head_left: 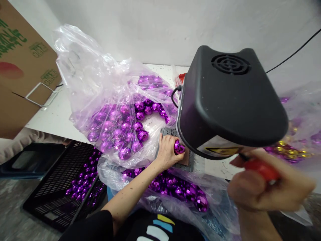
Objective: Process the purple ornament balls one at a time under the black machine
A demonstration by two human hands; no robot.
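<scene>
Left hand [168,149]: your grip is closed on a ball [179,147] over the grey plate [165,132], left of the machine [230,100]. Right hand [276,187]: your grip wraps the red handle [262,169], near right.

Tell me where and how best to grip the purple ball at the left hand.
Probably by the rounded sides of the purple ball, between thumb and fingers, coming from the left as the left hand does: the black machine crowds its right.

Left fingers [171,139] hold purple ball [179,147]; right fingers [286,167] seemingly grip red handle [263,169].
</scene>
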